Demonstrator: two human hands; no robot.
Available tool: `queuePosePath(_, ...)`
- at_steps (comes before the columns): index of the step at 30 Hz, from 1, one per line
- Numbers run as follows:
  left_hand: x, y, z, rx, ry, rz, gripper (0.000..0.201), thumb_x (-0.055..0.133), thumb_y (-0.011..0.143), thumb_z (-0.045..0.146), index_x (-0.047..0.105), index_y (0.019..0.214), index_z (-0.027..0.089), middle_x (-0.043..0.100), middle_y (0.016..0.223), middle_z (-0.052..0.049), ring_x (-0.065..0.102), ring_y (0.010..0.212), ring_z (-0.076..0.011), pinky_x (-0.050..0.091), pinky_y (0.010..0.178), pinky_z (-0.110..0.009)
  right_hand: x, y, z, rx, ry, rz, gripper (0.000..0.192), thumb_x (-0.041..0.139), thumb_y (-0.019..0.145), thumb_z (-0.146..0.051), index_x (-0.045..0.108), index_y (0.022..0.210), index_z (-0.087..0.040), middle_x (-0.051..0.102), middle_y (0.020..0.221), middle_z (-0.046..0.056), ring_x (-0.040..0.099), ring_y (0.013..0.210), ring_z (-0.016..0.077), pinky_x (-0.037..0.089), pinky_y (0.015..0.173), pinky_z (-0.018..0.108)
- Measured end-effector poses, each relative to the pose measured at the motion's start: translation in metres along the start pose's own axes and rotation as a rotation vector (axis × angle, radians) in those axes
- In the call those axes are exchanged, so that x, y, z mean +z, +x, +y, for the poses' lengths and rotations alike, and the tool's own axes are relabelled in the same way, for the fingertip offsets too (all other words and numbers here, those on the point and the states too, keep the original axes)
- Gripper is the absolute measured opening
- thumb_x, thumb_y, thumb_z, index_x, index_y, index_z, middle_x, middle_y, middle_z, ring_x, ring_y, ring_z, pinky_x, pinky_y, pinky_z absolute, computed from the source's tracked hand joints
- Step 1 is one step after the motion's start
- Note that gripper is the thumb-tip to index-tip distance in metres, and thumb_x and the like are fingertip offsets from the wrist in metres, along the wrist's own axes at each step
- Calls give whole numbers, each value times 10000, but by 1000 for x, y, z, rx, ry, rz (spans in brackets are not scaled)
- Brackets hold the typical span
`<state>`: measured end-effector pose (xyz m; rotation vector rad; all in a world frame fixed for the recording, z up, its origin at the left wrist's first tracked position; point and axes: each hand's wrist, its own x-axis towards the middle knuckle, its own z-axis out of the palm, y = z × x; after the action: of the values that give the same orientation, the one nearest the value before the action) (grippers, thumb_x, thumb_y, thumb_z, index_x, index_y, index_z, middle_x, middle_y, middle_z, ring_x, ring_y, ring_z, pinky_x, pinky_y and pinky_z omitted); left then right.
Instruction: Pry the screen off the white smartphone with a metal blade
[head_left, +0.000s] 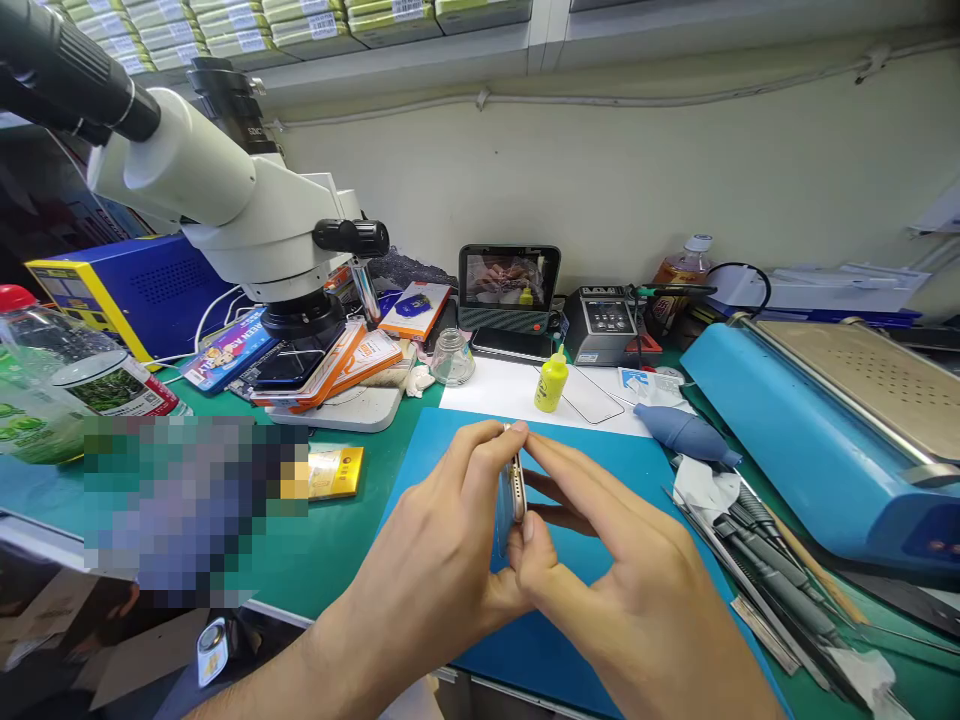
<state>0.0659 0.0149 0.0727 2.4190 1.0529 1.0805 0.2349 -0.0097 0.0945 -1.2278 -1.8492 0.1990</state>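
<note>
A phone [518, 490] stands on edge between my two hands, its gold-coloured bottom end with small holes turned toward me. Fingers of my left hand [442, 530] wrap its top edge and left face, and a thin clear sheet seems to show along that side. From the right, my right hand [622, 570] grips it, thumb at the lower edge and fingertips at the upper edge. Both hands are closed on the phone above a blue mat [555, 630]. My fingers hide most of the phone's faces.
A microscope [247, 220] rises at the left. Beyond the mat are a yellow bottle [552, 382], a glass jar [452, 358] and a small screen [510, 280]. Tweezers and other tools [772, 560], a blue air blower [686, 433] and a blue machine [810, 440] line the right.
</note>
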Motion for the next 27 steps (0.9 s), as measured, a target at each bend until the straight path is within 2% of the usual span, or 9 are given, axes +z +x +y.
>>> queuePosePath(3, 1, 2, -1, -12, -3, 8, 598, 536, 1018, 160, 349, 1582, 227, 544, 1536, -158, 634, 1412, -292, 667, 1084, -453, -2, 5, -2, 4, -2, 1, 459, 512, 964, -166, 734, 1366, -174, 792, 1303, 18, 822, 969, 129, 669, 845, 158)
queuePosePath(9, 4, 3, -1, -35, -90, 7, 609, 557, 1002, 146, 354, 1566, 252, 534, 1543, -127, 589, 1458, -251, 625, 1152, -429, -2, 1, -2, 13, -18, 23, 453, 508, 970, -200, 744, 1351, -134, 796, 1290, 41, 823, 931, 139, 670, 803, 161)
queuePosePath(12, 0, 2, -4, -42, -154, -28, 639, 604, 1015, 175, 354, 1593, 281, 522, 1562, -108, 589, 1455, -253, 622, 1164, -453, -3, 1, -3, 23, -24, 25, 461, 505, 961, -180, 748, 1349, -130, 808, 1250, 42, 826, 929, 154, 680, 800, 186)
queuePosePath(15, -6, 1, -9, -57, -227, -54, 665, 670, 1007, 193, 385, 1593, 325, 520, 1566, -81, 608, 1435, -242, 627, 1163, -443, -4, 2, -5, 22, -13, -7, 476, 512, 966, -183, 740, 1382, -138, 795, 1295, 50, 829, 931, 166, 686, 740, 199)
queuePosePath(19, -16, -3, -16, -123, -334, -53, 648, 708, 1021, 196, 435, 1571, 401, 539, 1567, -31, 607, 1452, -201, 631, 1143, -338, 1, 1, -11, -2, 9, -29, 487, 497, 973, -154, 740, 1394, -133, 777, 1345, 39, 820, 1040, 167, 685, 855, 203)
queuePosePath(22, -20, -10, -20, -219, -411, -22, 710, 747, 1016, 207, 424, 1595, 460, 561, 1564, -6, 608, 1455, -187, 631, 1127, -295, 4, -3, -9, -16, 3, -48, 442, 538, 1025, -203, 735, 1420, -168, 753, 1400, 15, 814, 1073, 165, 677, 912, 211)
queuePosePath(23, -21, -14, -21, -260, -428, -5, 728, 759, 1014, 218, 418, 1607, 470, 567, 1568, -3, 603, 1461, -188, 632, 1123, -290, 3, -5, -6, -8, -8, -51, 409, 558, 1061, -248, 733, 1428, -204, 755, 1397, -5, 815, 1065, 156, 678, 880, 201)
queuePosePath(25, -23, -21, -26, -351, -456, 32, 700, 776, 1028, 282, 434, 1614, 454, 580, 1582, -15, 598, 1474, -204, 635, 1118, -296, 1, -9, 8, 36, -63, -30, 353, 550, 1134, -345, 730, 1430, -277, 788, 1325, -38, 817, 1027, 138, 662, 708, 175)
queuePosePath(27, -24, -28, -33, -439, -481, 72, 618, 766, 1051, 387, 472, 1595, 407, 611, 1572, -41, 627, 1456, -225, 644, 1112, -320, -4, -16, 28, 106, -181, 15, 365, 481, 1180, -390, 729, 1424, -280, 816, 1234, -20, 819, 981, 155, 598, 539, 205)
